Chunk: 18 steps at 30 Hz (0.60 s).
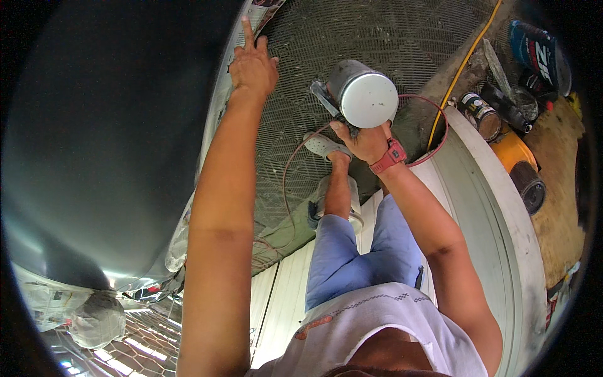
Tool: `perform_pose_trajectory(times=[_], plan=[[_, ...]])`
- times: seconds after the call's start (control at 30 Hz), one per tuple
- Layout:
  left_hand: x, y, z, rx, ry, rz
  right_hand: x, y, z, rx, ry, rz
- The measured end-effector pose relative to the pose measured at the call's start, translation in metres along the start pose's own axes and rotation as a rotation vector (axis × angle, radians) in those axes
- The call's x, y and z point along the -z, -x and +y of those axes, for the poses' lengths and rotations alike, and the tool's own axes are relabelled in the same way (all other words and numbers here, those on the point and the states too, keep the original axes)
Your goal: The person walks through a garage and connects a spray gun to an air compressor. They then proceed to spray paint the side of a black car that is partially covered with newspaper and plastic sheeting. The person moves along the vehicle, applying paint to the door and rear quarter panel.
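Observation:
My left hand (254, 70) reaches far forward over the edge of a large, glossy dark panel (119, 144). Its index finger is stretched out, with the other fingers partly bent, beside the newspaper masking (221, 81) along that edge. Nothing shows in its grip. My right hand (369, 146), below a red wristwatch (389, 156), is closed around the handle of a spray gun (325, 99). A round cup with a white lid (369, 100) sits on the gun and hides part of the grip. A thin red hose (287, 169) loops near this hand.
Ridged dark matting (377, 38) covers the floor ahead. A yellow cable (461, 69) crosses at right, near several cans (480, 116), a dark blue pouch (534, 53) and a brown board (559, 188). A pale bucket (353, 195) stands by my leg. Wrapped paper (97, 320) hangs lower left.

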State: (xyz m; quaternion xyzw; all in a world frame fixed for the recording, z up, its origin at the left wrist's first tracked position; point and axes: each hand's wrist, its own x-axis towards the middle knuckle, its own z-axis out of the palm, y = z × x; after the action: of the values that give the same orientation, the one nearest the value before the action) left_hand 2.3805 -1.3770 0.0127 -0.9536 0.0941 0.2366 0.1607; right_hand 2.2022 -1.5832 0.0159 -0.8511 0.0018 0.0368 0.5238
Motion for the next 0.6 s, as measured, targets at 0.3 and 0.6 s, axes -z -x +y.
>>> perform_pose_trajectory(times=[0.3, 0.6], plan=[[-0.005, 0.003, -0.024, 0.088, 0.000, -0.046, 0.001, -0.008, -0.011, -0.054, -0.017, -0.081], [-0.105, 0.166, -0.002, 0.112, 0.254, -0.300, -0.051, -0.014, -0.020, 0.083, -0.382, -0.266]])
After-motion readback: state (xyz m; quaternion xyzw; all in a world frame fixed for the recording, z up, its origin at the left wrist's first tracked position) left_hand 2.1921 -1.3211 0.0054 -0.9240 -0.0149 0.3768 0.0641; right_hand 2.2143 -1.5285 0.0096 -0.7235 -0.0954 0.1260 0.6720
